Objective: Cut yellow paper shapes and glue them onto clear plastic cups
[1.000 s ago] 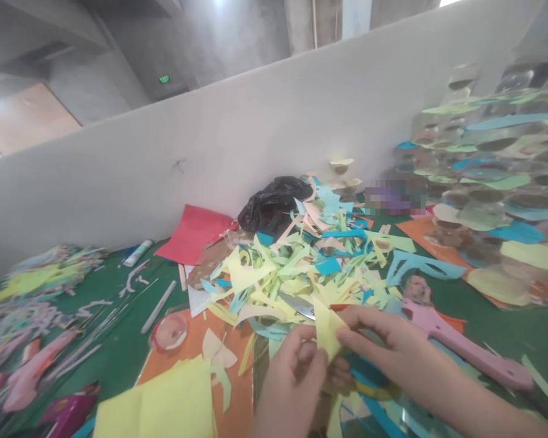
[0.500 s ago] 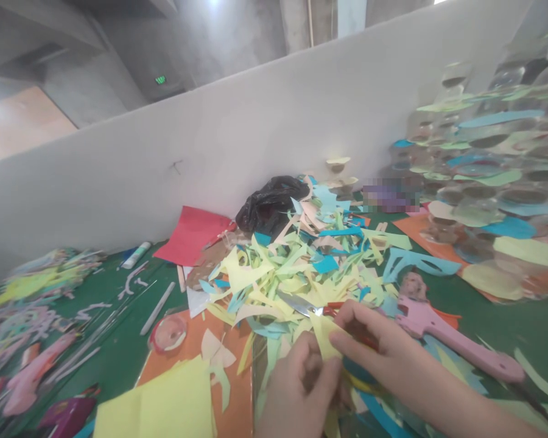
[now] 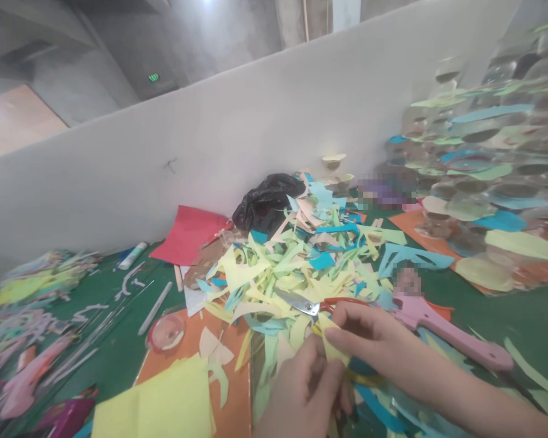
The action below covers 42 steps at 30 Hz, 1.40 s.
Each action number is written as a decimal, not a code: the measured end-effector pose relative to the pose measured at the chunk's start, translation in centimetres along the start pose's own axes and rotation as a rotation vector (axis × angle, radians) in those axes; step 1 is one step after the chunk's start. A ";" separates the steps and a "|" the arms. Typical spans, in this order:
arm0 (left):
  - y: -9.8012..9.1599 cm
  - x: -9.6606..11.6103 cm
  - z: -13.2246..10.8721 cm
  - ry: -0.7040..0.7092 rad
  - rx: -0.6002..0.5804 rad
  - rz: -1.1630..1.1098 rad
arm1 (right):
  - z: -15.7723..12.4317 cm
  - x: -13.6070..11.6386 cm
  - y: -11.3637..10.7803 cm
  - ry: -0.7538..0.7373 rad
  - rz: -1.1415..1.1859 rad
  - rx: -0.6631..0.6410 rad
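Note:
A small piece of yellow paper [image 3: 332, 350] is pinched between my two hands. My left hand [image 3: 304, 386] grips its lower left side, fingers curled. My right hand [image 3: 369, 340] holds its upper right side between thumb and fingers. Just beyond the fingers lie scissors [image 3: 298, 302] with red handles, blades pointing left over the scraps. The handles run partly behind my right hand, and I cannot tell whether it touches them. Below and around both hands spread paper scraps [image 3: 242, 267] in yellow, green, blue and pink.
A pink glue gun [image 3: 461, 340] lies to the right. Stacked clear cups with paper discs [image 3: 497, 188] rise behind it. On the left are yellow sheets [image 3: 164, 401], a tape roll [image 3: 167, 333] and another pink glue gun [image 3: 36, 377]. A black plastic bag [image 3: 265, 201] sits by the wall.
The view has shifted slightly. More of the scissors' red handles shows above my right hand. Both hands keep their hold on the yellow paper.

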<state>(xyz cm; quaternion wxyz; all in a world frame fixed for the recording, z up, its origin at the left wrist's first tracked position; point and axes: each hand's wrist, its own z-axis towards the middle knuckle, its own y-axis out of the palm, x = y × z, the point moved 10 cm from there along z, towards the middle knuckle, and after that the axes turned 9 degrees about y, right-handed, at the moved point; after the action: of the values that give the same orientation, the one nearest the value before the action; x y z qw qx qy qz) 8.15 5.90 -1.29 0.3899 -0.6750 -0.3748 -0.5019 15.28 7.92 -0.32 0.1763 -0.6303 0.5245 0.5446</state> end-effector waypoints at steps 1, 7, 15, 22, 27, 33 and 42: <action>0.0 0.0 -0.1 0.002 0.006 0.013 | 0.0 0.0 -0.2 0.004 -0.007 0.011; -0.2 0.0 -0.3 -0.004 0.040 -0.004 | -0.2 -0.1 -0.6 -0.014 -0.067 0.042; -0.8 0.5 -0.3 0.003 0.091 -0.006 | -1.7 -2.9 -1.8 -0.183 -0.422 0.298; -1.6 -0.5 -0.4 0.009 0.129 -0.099 | -1.9 -2.3 -1.7 -0.139 -0.619 0.161; -2.1 -0.3 -0.4 0.074 0.153 -0.085 | -2.4 -4.2 -1.8 -0.206 -0.755 0.186; -1.5 0.2 -0.3 0.049 0.117 -0.074 | -2.2 -4.8 -1.7 -0.142 -0.801 0.125; -1.3 0.3 -0.5 -0.008 0.101 -0.033 | -1.8 -3.4 -2.5 -0.036 -0.536 0.176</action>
<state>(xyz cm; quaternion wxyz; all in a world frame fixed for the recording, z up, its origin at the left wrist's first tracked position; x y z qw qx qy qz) 6.81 6.03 -0.71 0.4137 -0.6502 -0.4123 -0.4860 18.80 9.04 2.45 0.3771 -0.7190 0.3814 0.4420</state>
